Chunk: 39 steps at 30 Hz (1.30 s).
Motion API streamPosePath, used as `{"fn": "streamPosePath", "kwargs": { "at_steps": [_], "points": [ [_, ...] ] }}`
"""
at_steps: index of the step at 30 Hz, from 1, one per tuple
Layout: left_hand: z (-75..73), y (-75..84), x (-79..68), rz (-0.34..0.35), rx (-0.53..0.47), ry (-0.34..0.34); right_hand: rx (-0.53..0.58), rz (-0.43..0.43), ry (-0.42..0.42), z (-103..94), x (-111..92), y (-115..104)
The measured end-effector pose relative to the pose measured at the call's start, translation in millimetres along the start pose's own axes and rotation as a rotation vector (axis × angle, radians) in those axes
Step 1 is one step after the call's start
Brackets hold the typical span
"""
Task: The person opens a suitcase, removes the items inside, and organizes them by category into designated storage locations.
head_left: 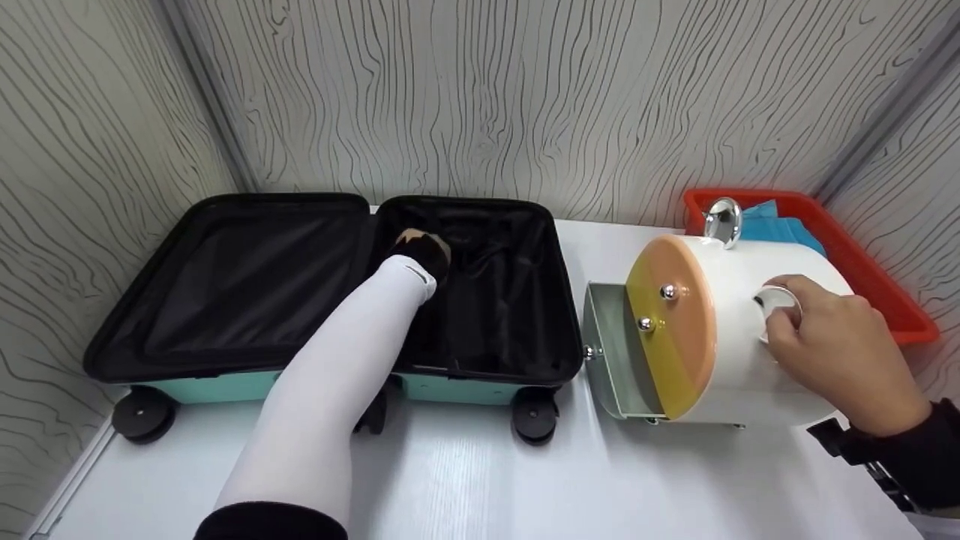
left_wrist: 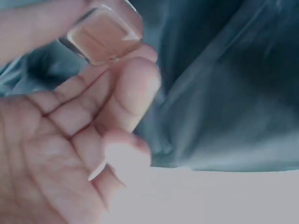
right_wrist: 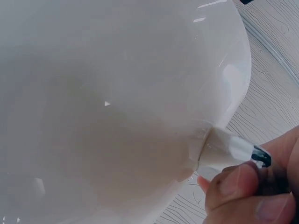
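Observation:
Inside the right half of an open black-lined suitcase [head_left: 495,300] is my left hand [head_left: 424,241], largely hidden by the wrist in the head view. In the left wrist view, its thumb and fingers pinch a small clear, square-faced object [left_wrist: 103,36] whose exact kind I cannot tell. My right hand [head_left: 840,345] grips the white curved handle [right_wrist: 226,147] on the side of a white rounded cabinet [head_left: 750,390]. The cabinet has an orange and yellow front with two shiny knobs, and its grey-green drawer [head_left: 622,352] is pulled out, apparently close to the suitcase.
Behind the cabinet stands a red basket [head_left: 885,300] with blue cloth [head_left: 780,225] in it. A small round chrome-coloured piece [head_left: 724,221] sticks up from the cabinet's top. Suitcase wheels [head_left: 535,414] face the front of the white table [head_left: 450,480]. Wood-patterned panels enclose the space.

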<state>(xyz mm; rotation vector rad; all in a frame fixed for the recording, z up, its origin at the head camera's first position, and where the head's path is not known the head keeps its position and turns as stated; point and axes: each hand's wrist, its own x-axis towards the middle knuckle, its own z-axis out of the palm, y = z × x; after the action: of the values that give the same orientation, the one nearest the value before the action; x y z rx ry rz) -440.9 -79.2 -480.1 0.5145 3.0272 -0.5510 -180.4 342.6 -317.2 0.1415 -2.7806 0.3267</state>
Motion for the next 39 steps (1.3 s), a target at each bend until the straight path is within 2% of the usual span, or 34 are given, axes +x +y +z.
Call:
{"fn": "streamPosePath", "kwargs": {
  "at_steps": [2, 3, 4, 6, 8, 11, 14, 16, 19, 24, 27, 29, 33, 36, 39],
  "points": [
    [-42.6, 3.9, -8.4, 0.017, -0.060, -0.139, -0.003, 0.001, 0.000, 0.4, 0.3, -0.1],
    [-65.0, 7.2, -15.1, 0.033, -0.080, -0.183, -0.002, 0.000, 0.000, 0.5, 0.1, -0.1],
    [-83.8, 10.7, -24.6, 0.064, -0.097, -0.177, -0.001, 0.000, -0.002, 0.4, -0.3, 0.0],
    [-115.2, 21.8, -41.1, 0.131, -0.135, -0.111, -0.002, -0.006, 0.007, 0.4, -0.8, 0.2],
    [-138.6, 34.9, -53.1, 0.202, -0.172, -0.026, -0.002, -0.024, 0.029, 0.5, -0.9, 0.8],
    [-160.5, 58.6, -58.2, 0.303, -0.283, 0.061, -0.005, -0.042, 0.050, 0.9, -0.2, 0.9],
    [-174.6, 84.9, -61.7, 0.408, -0.400, 0.077, -0.004, -0.040, 0.042, 1.5, 0.3, 0.1],
    [-178.3, 103.0, -62.5, 0.476, -0.453, 0.064, -0.005, -0.025, 0.025, 1.7, 0.1, -0.8],
    [-179.2, 128.1, -63.4, 0.547, -0.513, 0.010, -0.004, -0.012, 0.014, 1.7, 0.1, -1.5],
    [-170.1, 159.6, -64.8, 0.613, -0.589, -0.061, -0.001, -0.023, 0.023, 1.4, -0.1, -0.8],
    [-162.5, 172.5, -69.1, 0.641, -0.583, -0.051, -0.002, -0.024, 0.024, 0.8, -0.1, -0.5],
    [-156.9, 180.9, -73.0, 0.635, -0.550, -0.038, 0.000, -0.016, 0.015, 0.5, -0.1, -0.7],
    [-146.2, 200.9, -82.5, 0.549, -0.394, 0.005, 0.004, -0.008, 0.005, 0.3, -0.1, -0.2],
    [-140.0, 215.2, -86.6, 0.503, -0.278, 0.013, 0.005, -0.011, 0.016, 0.1, -1.0, 0.8],
    [-136.4, 225.9, -87.6, 0.487, -0.208, 0.012, 0.009, -0.025, 0.042, 0.6, -1.4, 1.6]
  ]
}}
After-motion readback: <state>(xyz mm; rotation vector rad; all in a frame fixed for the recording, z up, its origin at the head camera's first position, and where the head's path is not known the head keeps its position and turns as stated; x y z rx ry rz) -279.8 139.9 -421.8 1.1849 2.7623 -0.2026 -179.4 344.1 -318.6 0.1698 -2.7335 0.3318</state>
